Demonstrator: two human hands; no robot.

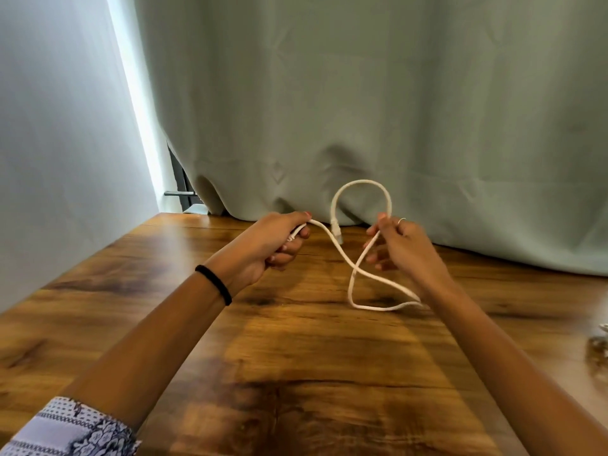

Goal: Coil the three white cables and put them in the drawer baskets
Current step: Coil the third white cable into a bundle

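head view looks down over a wooden table (296,373) with both bare forearms stretched forward above it. one white cable (368,274) runs between the two hands, held up over the far middle of the tabletop. left hand (273,245) has its fingers curled round one end of the cable, which leaves the fist beside the thumb and slopes down to the right. right hand (401,245) pinches the cable between thumb and fingertips; above it the cable arches into a loop whose free end, a white plug (337,232), hangs down between the two hands. below the right hand a second, lower loop sags to the tabletop near the right forearm, the strands crossing between the hands. a black hair tie (215,284) circles the left wrist, and a thin ring (402,220) sits on a right finger. a pale green curtain (362,93) hangs behind the table's far edge. a blurred pale object (600,347) lies at the right edge.
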